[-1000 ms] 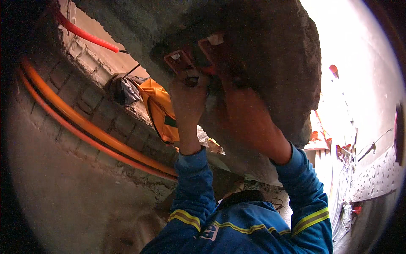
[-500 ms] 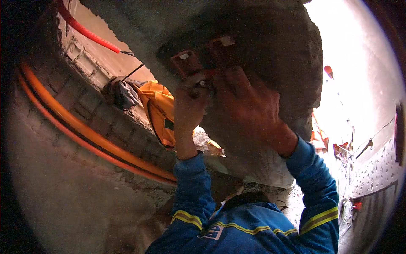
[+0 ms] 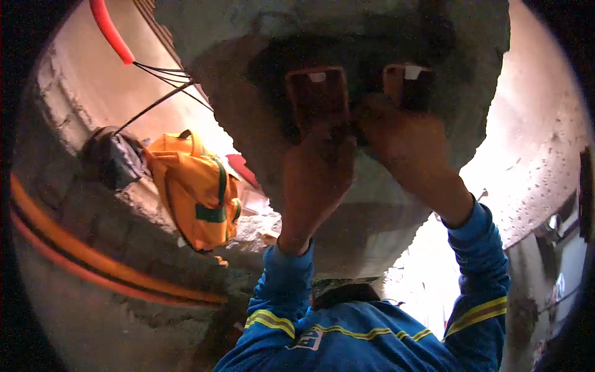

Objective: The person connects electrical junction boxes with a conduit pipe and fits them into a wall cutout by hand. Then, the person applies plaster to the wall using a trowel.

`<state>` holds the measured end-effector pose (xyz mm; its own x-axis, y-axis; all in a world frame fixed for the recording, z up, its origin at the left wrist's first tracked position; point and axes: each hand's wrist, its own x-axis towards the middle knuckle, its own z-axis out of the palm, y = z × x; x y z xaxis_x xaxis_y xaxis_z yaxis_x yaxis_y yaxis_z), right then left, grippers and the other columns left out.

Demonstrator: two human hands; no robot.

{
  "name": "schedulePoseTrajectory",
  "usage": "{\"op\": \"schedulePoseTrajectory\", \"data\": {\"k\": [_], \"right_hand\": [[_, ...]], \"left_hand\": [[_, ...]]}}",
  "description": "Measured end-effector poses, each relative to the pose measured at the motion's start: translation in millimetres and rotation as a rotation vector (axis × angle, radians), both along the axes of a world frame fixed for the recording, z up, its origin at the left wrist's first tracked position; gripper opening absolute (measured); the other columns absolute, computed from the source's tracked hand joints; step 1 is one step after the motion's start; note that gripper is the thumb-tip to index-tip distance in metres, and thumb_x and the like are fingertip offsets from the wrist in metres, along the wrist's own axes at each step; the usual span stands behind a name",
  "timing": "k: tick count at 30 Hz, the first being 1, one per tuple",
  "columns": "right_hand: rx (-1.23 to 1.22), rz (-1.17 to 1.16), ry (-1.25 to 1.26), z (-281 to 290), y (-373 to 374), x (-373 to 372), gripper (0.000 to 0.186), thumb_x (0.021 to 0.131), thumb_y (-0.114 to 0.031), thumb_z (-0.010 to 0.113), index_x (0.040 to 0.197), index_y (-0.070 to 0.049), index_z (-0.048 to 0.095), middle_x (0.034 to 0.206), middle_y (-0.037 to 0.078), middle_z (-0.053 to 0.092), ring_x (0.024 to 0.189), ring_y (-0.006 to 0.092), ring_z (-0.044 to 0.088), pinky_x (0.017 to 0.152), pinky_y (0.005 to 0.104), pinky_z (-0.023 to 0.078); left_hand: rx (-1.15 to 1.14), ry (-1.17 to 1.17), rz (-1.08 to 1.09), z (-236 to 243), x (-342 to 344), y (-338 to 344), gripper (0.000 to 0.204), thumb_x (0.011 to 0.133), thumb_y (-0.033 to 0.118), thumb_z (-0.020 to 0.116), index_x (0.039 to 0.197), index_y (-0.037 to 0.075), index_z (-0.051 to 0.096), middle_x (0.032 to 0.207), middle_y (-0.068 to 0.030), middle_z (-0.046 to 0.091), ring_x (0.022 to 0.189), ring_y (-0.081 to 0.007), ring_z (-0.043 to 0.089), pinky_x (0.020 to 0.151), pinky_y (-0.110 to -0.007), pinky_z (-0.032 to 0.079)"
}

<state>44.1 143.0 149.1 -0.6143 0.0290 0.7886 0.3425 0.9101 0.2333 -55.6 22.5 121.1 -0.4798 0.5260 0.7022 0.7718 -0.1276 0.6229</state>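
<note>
Left box [image 3: 319,93], reddish: sat upper centre of frame. Right box [image 3: 406,84]: sat right of it. Left hand [image 3: 320,164], right hand [image 3: 409,136]: near lower edges; grips were too dark to tell.

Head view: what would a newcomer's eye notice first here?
Probably the bright orange backpack, left of centre. Next comes the red conduit at upper left, black wires leaving its end. Then the left hand and right hand, close to two shadowed rectangular boxes at upper centre.
</note>
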Motion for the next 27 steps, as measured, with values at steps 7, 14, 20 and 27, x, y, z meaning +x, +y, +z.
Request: {"op": "schedulePoseTrajectory", "data": {"k": [7, 14, 20, 27], "right_hand": [[0.156, 0.096, -0.128, 17.4, -4.9, 14.1, 0.024, 0.071, -0.011, 0.067, 0.095, -0.011, 0.065, 0.092, 0.007, 0.064, 0.072, 0.0248, 0.063, 0.058, 0.0355, 0.052], [0.098, -0.043, -0.114, 27.2, -13.5, 15.1, 0.025, 0.071, -0.007, 0.071, 0.095, -0.009, 0.066, 0.093, 0.009, 0.067, 0.077, 0.0254, 0.064, 0.063, 0.0352, 0.051], [0.203, 0.123, -0.177, 32.2, -21.0, 12.9, 0.026, 0.073, -0.009, 0.071, 0.098, -0.01, 0.065, 0.089, 0.008, 0.066, 0.078, 0.0246, 0.063, 0.063, 0.0352, 0.051], [0.262, 0.169, 0.027, 24.2, -13.3, 8.7, 0.029, 0.071, -0.012, 0.073, 0.099, -0.014, 0.063, 0.088, 0.006, 0.065, 0.076, 0.024, 0.064, 0.06, 0.0352, 0.05]], "left_hand": [[0.256, 0.307, 0.127, -8.1, -10.5, 4.2, 0.027, 0.083, 0.021, 0.061, 0.105, 0.006, 0.059, 0.058, -0.0152, 0.061, 0.051, -0.0327, 0.062, 0.046, -0.042, 0.048], [-0.014, 0.126, -0.041, -12.0, -9.7, 1.5, 0.032, 0.084, 0.022, 0.058, 0.111, 0.005, 0.057, 0.055, -0.018, 0.059, 0.045, -0.0329, 0.059, 0.044, -0.043, 0.048], [0.029, 0.23, -0.041, -3.7, -12.2, -0.1, 0.035, 0.085, 0.023, 0.056, 0.114, 0.003, 0.055, 0.054, -0.0181, 0.058, 0.045, -0.0336, 0.059, 0.045, -0.044, 0.049], [-0.103, 0.17, -0.108, -2.8, -14.6, -0.4, 0.04, 0.082, 0.024, 0.058, 0.116, 0.002, 0.054, 0.069, -0.0227, 0.061, 0.059, -0.0374, 0.062, 0.057, -0.045, 0.051]]}}
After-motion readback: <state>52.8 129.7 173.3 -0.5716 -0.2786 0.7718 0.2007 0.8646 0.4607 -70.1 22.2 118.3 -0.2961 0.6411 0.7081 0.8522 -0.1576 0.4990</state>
